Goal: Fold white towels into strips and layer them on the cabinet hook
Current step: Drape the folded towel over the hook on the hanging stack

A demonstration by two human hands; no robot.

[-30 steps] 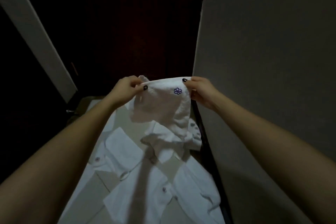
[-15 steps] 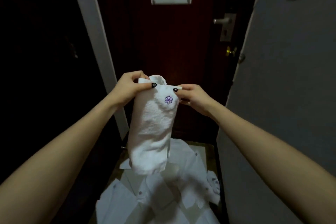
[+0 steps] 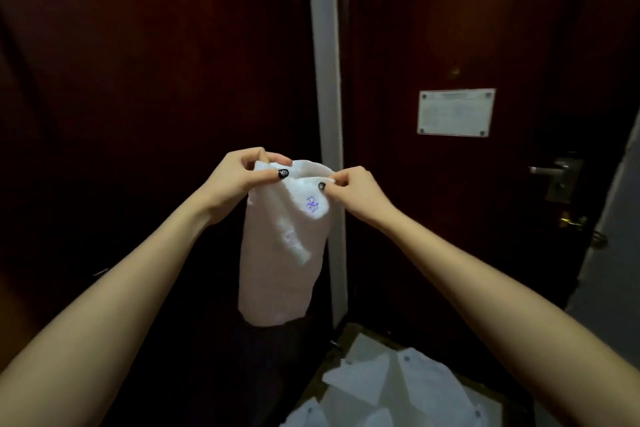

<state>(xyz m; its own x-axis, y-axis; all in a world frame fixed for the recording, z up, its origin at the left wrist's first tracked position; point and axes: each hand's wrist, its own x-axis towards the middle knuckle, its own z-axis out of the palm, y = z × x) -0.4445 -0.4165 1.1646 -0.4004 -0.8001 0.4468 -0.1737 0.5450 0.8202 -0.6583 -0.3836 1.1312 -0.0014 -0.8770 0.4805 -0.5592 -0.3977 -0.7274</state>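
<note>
Mid-frame, held up in the air: one white towel, folded into a narrow strip and hanging straight down from both hands. It touches nothing else. Its bottom edge ends above the pile on the floor, well apart from it.

Left hand: gripping the towel's top left corner, thumb on the near face, fingers curled round the back. Dark polish on the thumbnail.

Right hand: pinching the top right edge between thumb and curled fingers, knuckles toward the camera. Dark nail here too.

The top edge between the two hands bows open into a loose loop. Small purple embroidered mark sits on the near face, just below the right hand's pinch; blurred, so the shape is unclear.

Behind the towel: pale vertical frame strip, partly covered by the towel. Left of it a dark red-brown panel. Right of it a dark red door with a pale rectangular plaque fixed at its four corners (text unreadable) and a metal lever handle on the right. Grey wall at the far right edge.

Bottom right: heap of white fabric, overlapping pieces with small dark dots. Can't tell what the pieces are.

No hook visible.
</note>
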